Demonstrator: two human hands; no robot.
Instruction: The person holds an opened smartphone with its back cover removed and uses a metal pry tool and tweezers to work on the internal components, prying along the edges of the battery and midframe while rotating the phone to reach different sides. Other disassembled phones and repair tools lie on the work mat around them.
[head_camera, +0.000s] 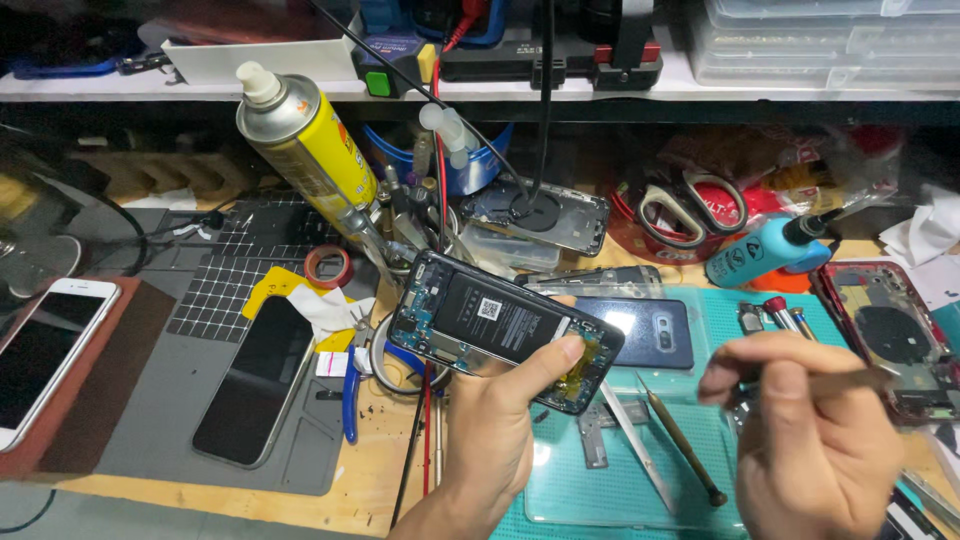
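Note:
My left hand (495, 430) holds an opened smartphone (500, 325) with its back off, showing the black battery and circuit board; my thumb presses near its lower right corner. To the right, my right hand (810, 435) is closed around a thin tool with a brownish handle (850, 378), blurred, apart from the phone. A dark blue phone back cover (650, 335) lies flat on the teal mat (620, 480) just behind the phone.
A yellow spray can (305, 140) leans at the back left. Two phones (255, 380) (45, 350) lie on the left. Scissors (685, 205), a blue bottle (765, 250), a red phone frame (890, 340), tweezers (640, 450) and a screwdriver (685, 445) lie around.

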